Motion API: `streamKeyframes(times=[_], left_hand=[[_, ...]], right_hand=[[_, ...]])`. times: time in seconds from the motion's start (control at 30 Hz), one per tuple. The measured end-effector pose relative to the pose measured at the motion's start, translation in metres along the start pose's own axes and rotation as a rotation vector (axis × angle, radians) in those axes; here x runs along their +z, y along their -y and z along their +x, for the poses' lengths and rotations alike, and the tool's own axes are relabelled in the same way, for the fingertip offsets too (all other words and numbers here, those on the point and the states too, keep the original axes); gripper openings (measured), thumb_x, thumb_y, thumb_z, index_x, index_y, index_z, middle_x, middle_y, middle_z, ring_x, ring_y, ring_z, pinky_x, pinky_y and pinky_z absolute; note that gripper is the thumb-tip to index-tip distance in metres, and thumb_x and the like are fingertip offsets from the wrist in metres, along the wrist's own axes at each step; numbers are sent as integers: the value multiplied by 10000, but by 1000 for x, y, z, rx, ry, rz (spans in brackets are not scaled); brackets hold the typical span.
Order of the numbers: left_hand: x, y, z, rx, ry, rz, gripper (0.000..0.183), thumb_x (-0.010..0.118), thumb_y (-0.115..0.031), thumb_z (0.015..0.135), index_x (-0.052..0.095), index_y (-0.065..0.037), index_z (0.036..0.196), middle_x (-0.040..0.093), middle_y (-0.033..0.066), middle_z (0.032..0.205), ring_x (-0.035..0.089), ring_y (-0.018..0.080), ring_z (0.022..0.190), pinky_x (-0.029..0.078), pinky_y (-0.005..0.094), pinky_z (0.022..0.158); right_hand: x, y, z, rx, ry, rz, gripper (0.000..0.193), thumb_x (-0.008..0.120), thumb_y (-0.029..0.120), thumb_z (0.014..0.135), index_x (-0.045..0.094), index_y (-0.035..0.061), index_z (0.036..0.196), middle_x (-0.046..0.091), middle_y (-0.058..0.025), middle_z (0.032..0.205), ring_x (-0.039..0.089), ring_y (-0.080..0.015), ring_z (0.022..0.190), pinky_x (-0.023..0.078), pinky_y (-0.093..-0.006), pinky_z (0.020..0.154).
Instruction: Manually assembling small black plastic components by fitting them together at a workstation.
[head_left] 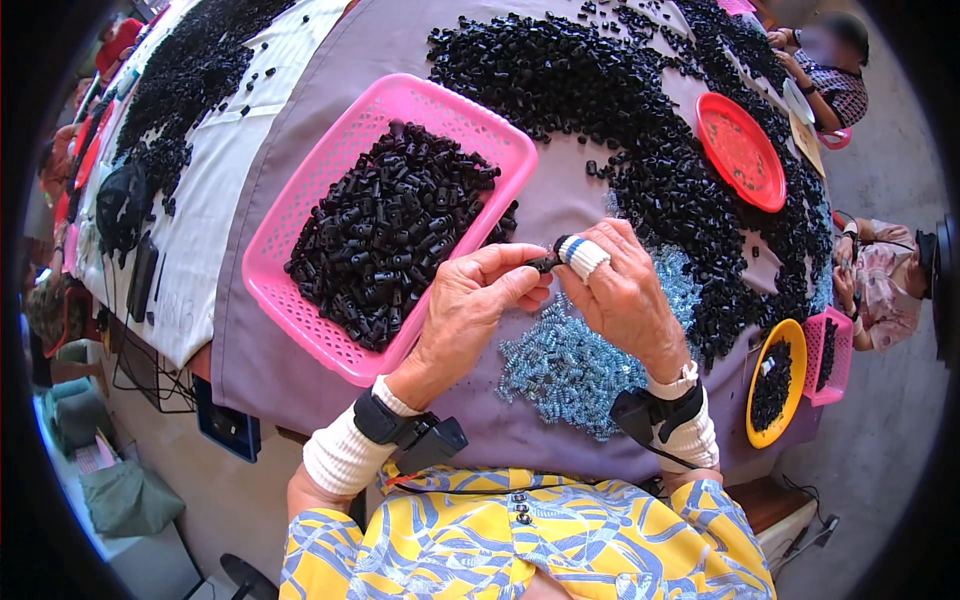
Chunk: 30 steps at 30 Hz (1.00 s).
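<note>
My left hand (478,303) pinches a small black plastic cord lock (544,264) between thumb and fingers. From the other side my right hand (622,292) closes on the same piece, and a white finger band with blue stripes (583,256) wraps one of its fingers. Both hands meet above the table, between a pink basket (268,262) and a heap of small bluish metal springs (570,365). Black cord locks (385,235) fill much of the basket. Whether a spring sits inside the held piece is too small to make out.
Loose black plastic parts (560,75) spread over the purple-grey tablecloth (300,120). A red tray (741,150), a yellow bowl (797,340) and a smaller pink basket (838,385) stand on the right. Other people sit along the table, one person in a patterned shirt (845,95).
</note>
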<state>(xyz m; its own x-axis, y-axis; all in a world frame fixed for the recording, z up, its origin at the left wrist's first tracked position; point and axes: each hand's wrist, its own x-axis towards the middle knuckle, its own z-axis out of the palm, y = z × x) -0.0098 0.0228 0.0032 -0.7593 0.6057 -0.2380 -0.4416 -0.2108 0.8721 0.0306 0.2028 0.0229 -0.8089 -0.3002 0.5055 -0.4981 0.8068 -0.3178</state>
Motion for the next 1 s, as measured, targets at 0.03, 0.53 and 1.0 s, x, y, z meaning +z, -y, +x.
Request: streamKeyframes(times=[0.03, 0.53, 1.0], left_hand=[[0, 0, 0, -8, 0, -8, 245, 600, -96, 887, 604, 28, 1098, 664, 87, 939, 643, 136, 825, 526, 269, 761], [0, 5, 0, 43, -16, -4, 259, 603, -73, 883, 591, 42, 1114, 665, 104, 938, 645, 138, 830, 528, 263, 770], [4, 5, -1, 150, -86, 105, 208, 579, -27, 871, 627, 32, 1065, 666, 53, 862, 611, 77, 764, 507, 210, 705]], right_hand=[[1, 0, 0, 6, -4, 7, 132, 658, 35, 711, 559, 3, 792, 575, -115, 772, 552, -281, 722, 436, -392, 721], [-2, 2, 2, 3, -11, -92, 138, 675, 72, 731, 567, 12, 791, 576, -106, 752, 563, -266, 714, 422, -408, 790], [2, 8, 2, -10, 11, -74, 105, 643, 60, 754, 553, 11, 777, 533, -100, 712, 530, -255, 683, 415, -391, 755]])
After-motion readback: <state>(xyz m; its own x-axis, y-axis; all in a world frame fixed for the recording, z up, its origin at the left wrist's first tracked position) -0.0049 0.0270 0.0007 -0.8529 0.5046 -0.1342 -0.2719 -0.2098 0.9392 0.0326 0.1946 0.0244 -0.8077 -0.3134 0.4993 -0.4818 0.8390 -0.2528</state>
